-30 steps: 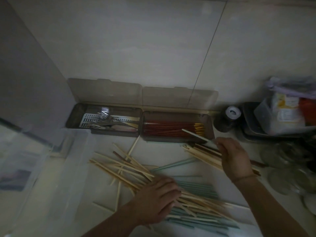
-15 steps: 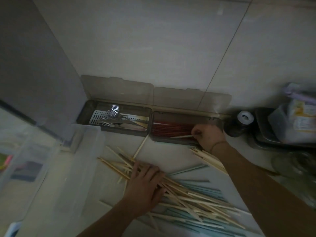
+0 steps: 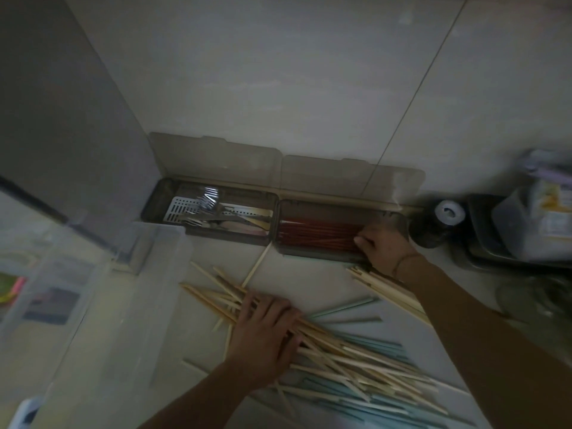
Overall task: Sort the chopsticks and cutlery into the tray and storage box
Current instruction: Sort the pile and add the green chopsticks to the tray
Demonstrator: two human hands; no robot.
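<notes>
1. While the right hand sits at the right end of the box over the red chopsticks, its fingers should lay whatever they carry flat and parallel with that red bundle, tips level, before they let go
2. Its fingers are curled at the bundle's end; whether they pinch a stick or only press on the reds, I cannot tell
3. Left hand lies flat, fingers spread and fairly straight, pressing the pale chopsticks on the worktop; keeping that pressure should stop the heap rolling
4. Beyond its fingertips lie more pale sticks and blue-green ones; under the right wrist, another pale bunch
5. Left of the right fingers, the tray holds forks and flat pieces
6. Dim light and blur hide detail; the heap's near end is cut off at the frame edge, and the right palm covers the box's end
</notes>
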